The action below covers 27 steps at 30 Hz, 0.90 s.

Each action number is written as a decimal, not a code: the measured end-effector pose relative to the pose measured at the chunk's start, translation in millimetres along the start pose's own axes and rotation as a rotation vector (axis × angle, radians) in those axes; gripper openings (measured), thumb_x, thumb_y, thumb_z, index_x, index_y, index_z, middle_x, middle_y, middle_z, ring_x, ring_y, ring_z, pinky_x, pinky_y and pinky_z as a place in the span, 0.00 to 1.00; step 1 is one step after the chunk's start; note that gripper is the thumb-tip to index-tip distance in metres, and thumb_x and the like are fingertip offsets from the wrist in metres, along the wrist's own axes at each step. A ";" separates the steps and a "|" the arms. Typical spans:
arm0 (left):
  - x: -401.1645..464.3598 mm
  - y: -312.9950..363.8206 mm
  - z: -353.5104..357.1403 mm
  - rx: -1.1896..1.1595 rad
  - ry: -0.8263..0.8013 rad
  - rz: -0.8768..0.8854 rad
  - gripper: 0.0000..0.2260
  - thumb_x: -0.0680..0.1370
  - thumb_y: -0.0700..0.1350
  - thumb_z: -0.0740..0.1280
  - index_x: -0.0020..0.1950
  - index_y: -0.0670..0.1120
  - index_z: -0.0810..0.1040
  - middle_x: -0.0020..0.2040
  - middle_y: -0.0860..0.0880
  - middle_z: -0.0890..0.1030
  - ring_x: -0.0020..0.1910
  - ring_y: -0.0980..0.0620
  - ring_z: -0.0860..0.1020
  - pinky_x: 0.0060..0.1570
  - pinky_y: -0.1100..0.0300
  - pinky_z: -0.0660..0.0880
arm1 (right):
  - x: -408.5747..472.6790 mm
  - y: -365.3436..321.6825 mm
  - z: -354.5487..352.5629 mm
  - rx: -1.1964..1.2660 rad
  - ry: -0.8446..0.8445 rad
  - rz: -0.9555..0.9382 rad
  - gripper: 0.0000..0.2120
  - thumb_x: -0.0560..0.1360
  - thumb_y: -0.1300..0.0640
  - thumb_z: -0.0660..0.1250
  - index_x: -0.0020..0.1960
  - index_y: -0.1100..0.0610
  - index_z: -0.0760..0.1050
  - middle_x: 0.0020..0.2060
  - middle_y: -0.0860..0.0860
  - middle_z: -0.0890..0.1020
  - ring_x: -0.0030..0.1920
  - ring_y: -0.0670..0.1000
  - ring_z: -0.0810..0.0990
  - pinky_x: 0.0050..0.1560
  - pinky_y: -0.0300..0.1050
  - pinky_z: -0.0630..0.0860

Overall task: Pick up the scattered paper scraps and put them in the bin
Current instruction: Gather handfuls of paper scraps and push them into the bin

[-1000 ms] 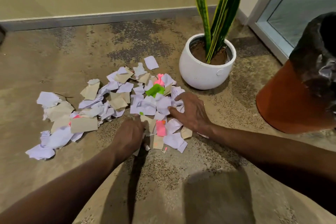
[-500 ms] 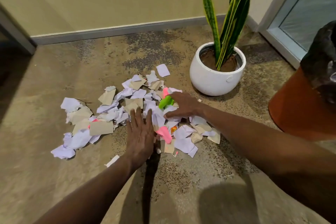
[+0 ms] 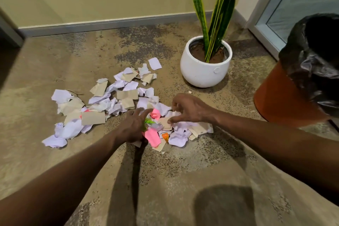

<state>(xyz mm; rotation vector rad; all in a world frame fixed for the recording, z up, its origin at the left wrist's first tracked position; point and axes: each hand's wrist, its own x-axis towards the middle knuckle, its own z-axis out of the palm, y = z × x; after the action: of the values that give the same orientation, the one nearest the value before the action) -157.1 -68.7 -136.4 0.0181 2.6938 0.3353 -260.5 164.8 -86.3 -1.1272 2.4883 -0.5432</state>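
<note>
Task looks barely started, judging by the floor: most of the paper scraps [image 3: 117,102] lie on the floor left of the white plant pot [image 3: 204,71]. A lone white scrap [image 3: 155,63] sits just left of the pot. Bin [image 3: 286,95], orange w/ black liner, stands right of the pot; can't see anything inside. Left hand [image 3: 133,127] is spread over the near pile, fingers open, maybe touching the green scrap [image 3: 149,121]; grip unclear. Right hand [image 3: 189,108] is clawed half-open above the scraps, holding nothing. Left to do: gather approx. everything, carry it to the bin.
</note>
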 end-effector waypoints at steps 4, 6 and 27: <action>-16.3 2.6 -24.9 -0.098 -0.130 -0.031 0.63 0.56 0.56 0.83 0.78 0.57 0.43 0.77 0.41 0.56 0.74 0.37 0.58 0.70 0.40 0.64 | -8.4 17.1 -4.7 -0.159 -0.272 0.265 0.57 0.56 0.20 0.68 0.76 0.46 0.57 0.72 0.57 0.65 0.71 0.61 0.66 0.65 0.64 0.71; -23.3 9.4 -28.7 -0.083 -0.192 -0.062 0.69 0.52 0.62 0.82 0.77 0.60 0.36 0.78 0.40 0.49 0.76 0.34 0.54 0.70 0.36 0.62 | -13.1 12.5 4.0 -0.158 -0.436 0.309 0.63 0.58 0.25 0.73 0.80 0.43 0.41 0.79 0.59 0.50 0.77 0.67 0.53 0.71 0.71 0.59; -32.3 35.9 16.3 -0.343 0.250 -0.035 0.04 0.77 0.39 0.65 0.50 0.42 0.79 0.45 0.43 0.81 0.40 0.48 0.75 0.38 0.55 0.71 | -18.6 1.9 33.7 0.121 -0.169 0.297 0.26 0.72 0.58 0.76 0.67 0.55 0.71 0.61 0.58 0.77 0.52 0.58 0.79 0.46 0.45 0.74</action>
<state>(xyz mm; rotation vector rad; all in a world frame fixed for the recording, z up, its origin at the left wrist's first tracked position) -122.4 -32.1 -129.0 -0.1831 2.8362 0.8332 -234.6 173.7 -113.4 -0.7095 2.3811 -0.4826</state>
